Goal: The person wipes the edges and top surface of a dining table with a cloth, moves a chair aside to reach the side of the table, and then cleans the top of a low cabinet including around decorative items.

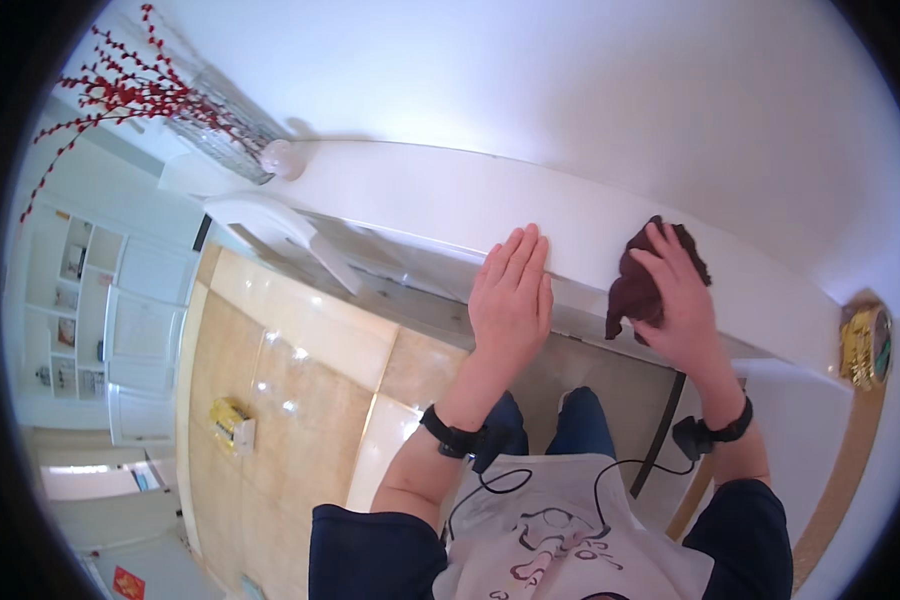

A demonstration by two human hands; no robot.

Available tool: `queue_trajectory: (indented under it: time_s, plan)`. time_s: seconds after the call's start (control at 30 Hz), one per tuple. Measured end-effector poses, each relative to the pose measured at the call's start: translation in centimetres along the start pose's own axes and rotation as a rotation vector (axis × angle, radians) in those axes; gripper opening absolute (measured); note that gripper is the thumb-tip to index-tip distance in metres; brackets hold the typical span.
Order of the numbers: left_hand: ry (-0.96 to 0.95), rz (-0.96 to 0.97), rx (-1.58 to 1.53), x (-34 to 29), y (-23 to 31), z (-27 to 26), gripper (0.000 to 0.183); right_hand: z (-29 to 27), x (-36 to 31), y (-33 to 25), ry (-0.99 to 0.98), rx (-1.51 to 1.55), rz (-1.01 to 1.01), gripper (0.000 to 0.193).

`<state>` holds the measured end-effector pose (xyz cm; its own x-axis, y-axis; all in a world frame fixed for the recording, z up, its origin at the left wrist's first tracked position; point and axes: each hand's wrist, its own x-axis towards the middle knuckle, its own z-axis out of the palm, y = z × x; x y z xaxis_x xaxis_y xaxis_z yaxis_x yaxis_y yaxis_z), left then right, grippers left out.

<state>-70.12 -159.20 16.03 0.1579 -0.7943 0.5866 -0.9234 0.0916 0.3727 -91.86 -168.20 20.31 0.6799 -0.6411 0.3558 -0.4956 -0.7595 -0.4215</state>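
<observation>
My left hand [511, 296] lies flat at the front edge of a long white shelf [420, 190], its fingers stretched out on the top and nothing in it. To its right, my right hand [678, 298] presses a dark brown cloth [638, 288] onto the same shelf top. The cloth is bunched under the palm and fingers, and one corner hangs over the front edge. Both wrists wear black bands with cables.
A pinkish round vase [281, 158] with red-berry branches [120, 95] stands at the shelf's left end. At its right end sits a gold ornament [863, 343]. A white chair-like piece [280, 232] is below left. A yellow package [232, 426] lies on the tiled floor [300, 400].
</observation>
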Motion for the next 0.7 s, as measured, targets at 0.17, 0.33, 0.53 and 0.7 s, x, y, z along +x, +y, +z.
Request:
queue_trajectory:
  time_s: [0.17,0.33,0.53,0.7]
  plan:
    - [-0.158,-0.097,-0.173,1.3,-0.3,-3.4,0.049,2.5,5.3,-1.9,-0.108,0.095,-0.103,0.073]
    - [-0.148,-0.208,-0.010,2.1,-1.8,-6.4,0.060,5.4,9.8,-4.5,-0.167,0.071,-0.136,0.071]
    - [-0.093,-0.440,0.166,-0.6,-9.6,-9.2,0.061,7.3,11.8,-6.9,-0.216,0.076,-0.216,0.073]
    - [-0.064,-0.406,0.042,-0.7,-11.4,-12.5,0.060,10.3,16.6,-8.9,-0.290,0.168,-0.310,0.075]
